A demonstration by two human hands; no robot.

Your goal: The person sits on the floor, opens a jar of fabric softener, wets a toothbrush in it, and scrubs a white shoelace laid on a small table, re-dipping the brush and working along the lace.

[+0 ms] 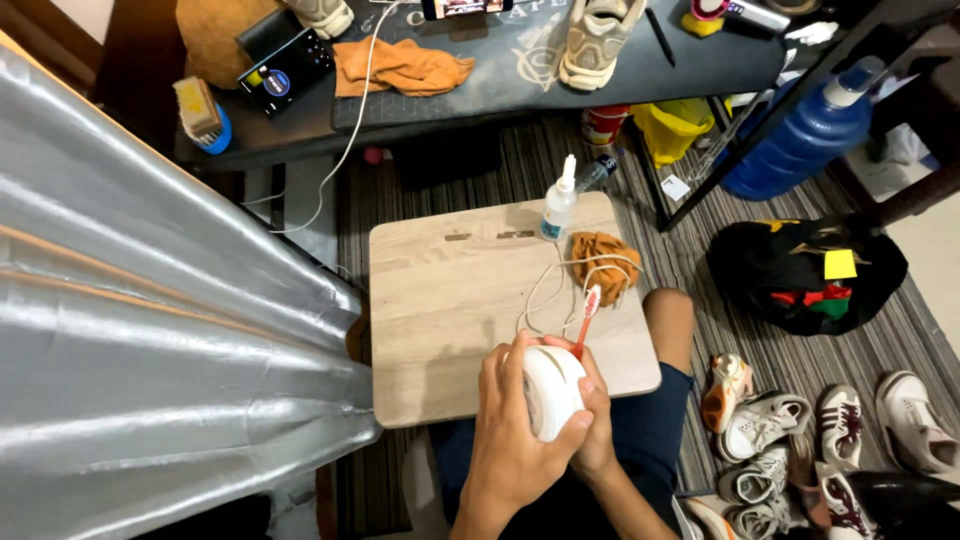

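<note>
I sit on a striped floor with a small wooden board [450, 300] across my lap, its near edge just under my hands. My left hand [515, 435] wraps its fingers around a white shoe [553, 392], gripping it from the left side with the thumb pressed on its lower curve. My right hand [592, 420] is mostly hidden behind the shoe; its fingers curl closed over the far side, and an orange-handled brush [586, 318] rises from them, bristles up and away from me, though I cannot tell just how the handle is pinched.

Just beyond the brush lies a loose white lace [548, 285] curled on the board, and past that, toward the far right corner, a crumpled orange cloth [602, 262]. Beside the cloth, further from my hands, a small white bottle [558, 208] stands upright with a blue label.

To the left of my left hand hangs a wide sheet of silver foil [150, 300]. To the right of my right hand, on the floor, lie several worn sneakers [790, 440], and beyond them a black bag [805, 275]. Far ahead, a dark desk [520, 75] holds a beige shoe [598, 40] and another orange rag [400, 68]. A big blue water jug [800, 140] stands far right.
</note>
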